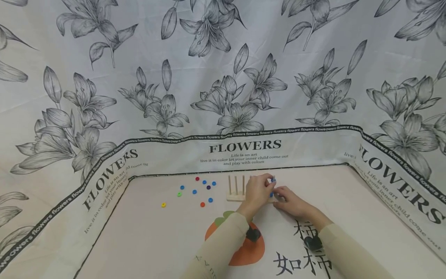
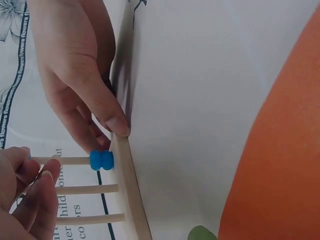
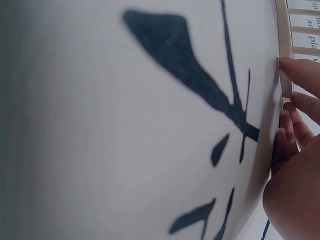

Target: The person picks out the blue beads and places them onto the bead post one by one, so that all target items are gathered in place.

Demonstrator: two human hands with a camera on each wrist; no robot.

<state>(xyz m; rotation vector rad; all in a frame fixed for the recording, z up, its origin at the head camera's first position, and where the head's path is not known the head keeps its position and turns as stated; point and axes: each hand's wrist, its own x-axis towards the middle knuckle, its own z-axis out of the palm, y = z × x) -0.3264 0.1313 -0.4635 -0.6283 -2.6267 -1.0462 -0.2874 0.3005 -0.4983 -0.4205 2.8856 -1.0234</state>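
A wooden peg rack with several upright pegs stands toward the far side of the table. My left hand is at the top of the peg on the right end, its fingertips pinching a small blue bead there. In the left wrist view that bead is mostly hidden by the fingers. Two blue beads sit stacked at the foot of the same peg. My right hand grips the right end of the rack's base between thumb and fingers.
Left of the rack lie several loose beads, among them a yellow bead, a green bead, a red bead and a blue bead. The printed cloth shows an orange persimmon. A flowered curtain rises behind.
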